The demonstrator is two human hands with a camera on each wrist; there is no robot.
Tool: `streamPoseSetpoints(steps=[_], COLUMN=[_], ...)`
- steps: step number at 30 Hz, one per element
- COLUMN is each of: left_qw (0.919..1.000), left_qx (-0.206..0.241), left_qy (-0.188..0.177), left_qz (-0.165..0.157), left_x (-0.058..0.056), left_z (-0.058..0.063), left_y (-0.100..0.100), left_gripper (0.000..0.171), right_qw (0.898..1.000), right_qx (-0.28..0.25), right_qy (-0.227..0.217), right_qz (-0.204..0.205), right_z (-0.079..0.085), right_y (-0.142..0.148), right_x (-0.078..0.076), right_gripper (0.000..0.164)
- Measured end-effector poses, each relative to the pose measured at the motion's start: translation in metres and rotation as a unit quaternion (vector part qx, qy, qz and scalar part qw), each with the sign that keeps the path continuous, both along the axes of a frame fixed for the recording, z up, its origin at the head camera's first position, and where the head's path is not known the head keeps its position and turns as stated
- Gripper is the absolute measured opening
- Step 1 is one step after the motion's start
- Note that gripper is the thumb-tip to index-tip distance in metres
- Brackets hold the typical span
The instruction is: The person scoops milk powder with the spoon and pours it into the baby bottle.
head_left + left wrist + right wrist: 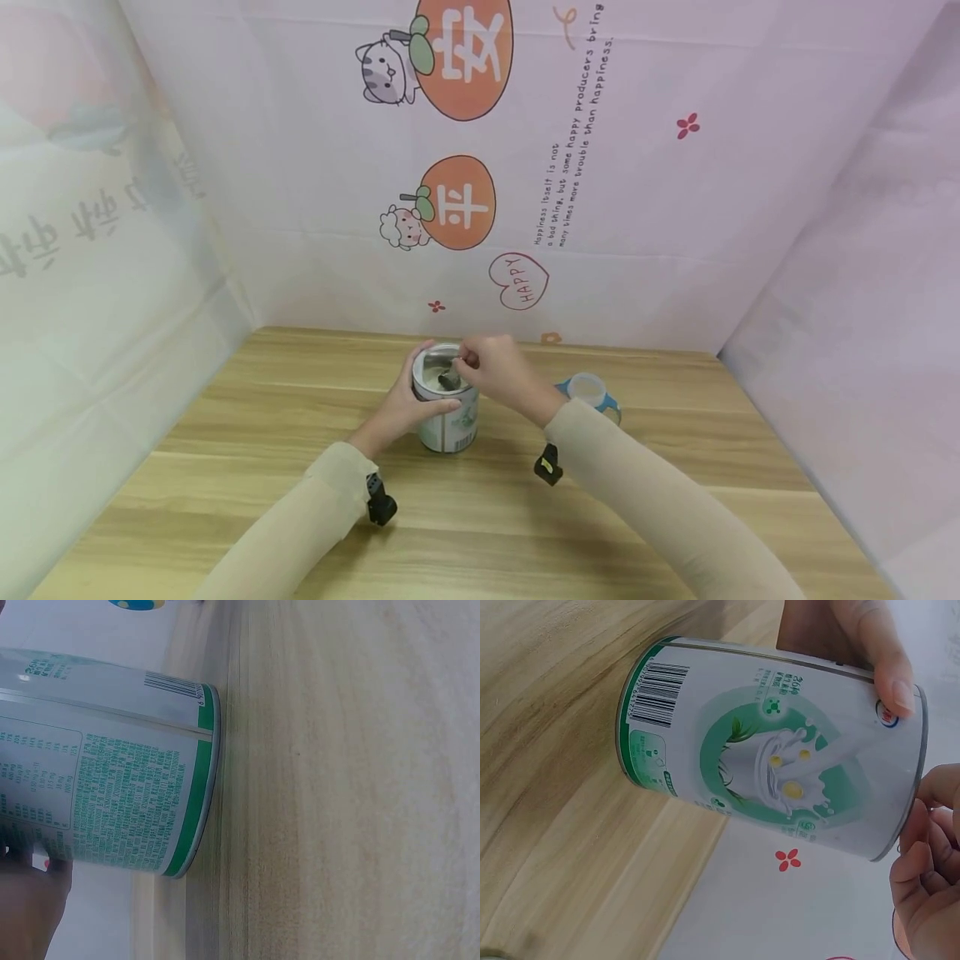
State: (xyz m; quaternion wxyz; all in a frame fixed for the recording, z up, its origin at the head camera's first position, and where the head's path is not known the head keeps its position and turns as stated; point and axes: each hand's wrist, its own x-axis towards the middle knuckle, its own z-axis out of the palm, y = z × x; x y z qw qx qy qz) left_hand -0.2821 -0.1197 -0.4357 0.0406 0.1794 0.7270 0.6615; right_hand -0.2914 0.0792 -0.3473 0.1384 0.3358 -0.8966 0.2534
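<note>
I can see a can (447,429) standing upright on the wooden bench (465,525), near the back edge. Its top is off, and there is pale powder (432,377) inside. The person's left hand (408,407) is wrapped round the can up near the rim, with the thumb on the near side. The right hand (497,367) is up over the rim, its thumb and fingers pinched together on a spoon (450,381). The spoon's dark end dips into the mouth of the can, but I cannot tell if it touches the powder.

To the right of the can, and apart from it, is a cup (587,388) with a whitish top and blue handles. The right sleeve (637,475) hides part of it. Behind the bench hangs a pale cloth (637,217) with orange fruit, a cat and a heart that says HAPPY.
</note>
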Motion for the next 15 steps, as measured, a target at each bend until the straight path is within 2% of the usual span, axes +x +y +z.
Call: streamPoseSetpoints(steps=[5, 15], left_qw=[1.0000, 0.9999], left_qx=[-0.009, -0.009], left_qy=[0.001, 0.000], left_qz=[0.002, -0.010], left_x=[-0.002, -0.002], left_z=[-0.002, 0.001], left_y=[0.000, -0.001], left_gripper=[0.106, 0.103], right_qw=[1.000, 0.998], right_qx=[0.018, 0.055], right_qy=[-0.005, 0.015], right_qz=[0.002, 0.019], right_z=[0.000, -0.001], right_y=[-0.006, -0.017], right_x=[0.003, 0.005], right_gripper=[0.013, 0.014])
